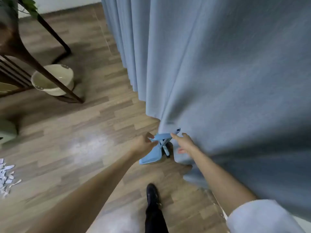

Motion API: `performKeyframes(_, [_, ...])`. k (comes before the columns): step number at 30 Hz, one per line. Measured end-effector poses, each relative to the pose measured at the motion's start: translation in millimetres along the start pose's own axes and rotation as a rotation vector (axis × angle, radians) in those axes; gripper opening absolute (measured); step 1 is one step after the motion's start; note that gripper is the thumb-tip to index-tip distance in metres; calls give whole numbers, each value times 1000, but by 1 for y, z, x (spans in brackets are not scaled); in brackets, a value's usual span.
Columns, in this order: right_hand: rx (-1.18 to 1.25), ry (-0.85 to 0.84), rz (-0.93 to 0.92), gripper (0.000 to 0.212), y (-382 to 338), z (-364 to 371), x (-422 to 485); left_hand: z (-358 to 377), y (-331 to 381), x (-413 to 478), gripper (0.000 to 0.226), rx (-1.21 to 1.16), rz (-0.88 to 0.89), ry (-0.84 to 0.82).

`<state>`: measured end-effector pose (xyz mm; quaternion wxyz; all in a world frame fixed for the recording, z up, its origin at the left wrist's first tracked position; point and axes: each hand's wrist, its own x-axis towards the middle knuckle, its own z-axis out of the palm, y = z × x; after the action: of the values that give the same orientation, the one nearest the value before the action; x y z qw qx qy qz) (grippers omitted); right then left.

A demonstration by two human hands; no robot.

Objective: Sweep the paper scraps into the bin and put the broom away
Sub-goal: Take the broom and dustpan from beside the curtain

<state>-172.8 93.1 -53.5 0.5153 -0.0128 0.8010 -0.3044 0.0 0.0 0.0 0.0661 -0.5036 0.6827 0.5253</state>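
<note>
A light blue dustpan (150,158) stands on the wooden floor at the foot of the grey-blue curtain (227,81), with a blue broom handle (177,131) poking out of the folds just above it. My left hand (144,145) has its fingers closed around the end of the dustpan's blue handle (161,137). My right hand (184,142) is spread open against the curtain, its forefinger touching the same handle. The broom's head is hidden. White paper scraps (6,177) lie in a heap at the far left edge.
A cream round bucket (52,79) sits under a dark wooden stand (55,78) at the left. A pale green object (7,130) is at the left edge. My black shoe (152,194) is on the floor below the dustpan.
</note>
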Motion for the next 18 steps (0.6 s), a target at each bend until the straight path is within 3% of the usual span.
performKeyframes(3, [-99, 55, -46, 79, -4, 11, 36, 16, -8, 33, 41, 179, 70, -8])
performKeyframes(7, [-167, 134, -200, 25, -10, 33, 61, 23, -28, 67, 60, 382, 75, -80])
performKeyframes(11, [-463, 28, -361, 38, -22, 47, 66, 17, -43, 90, 75, 600, 120, -45])
performKeyframes(14, [-680, -111, -419, 26, -28, 63, 65, 13, -55, 106, 74, 672, 112, -55])
performKeyframes(18, [-678, -107, -445, 35, -29, 81, 65, 16, -79, 113, 39, 541, -127, -186])
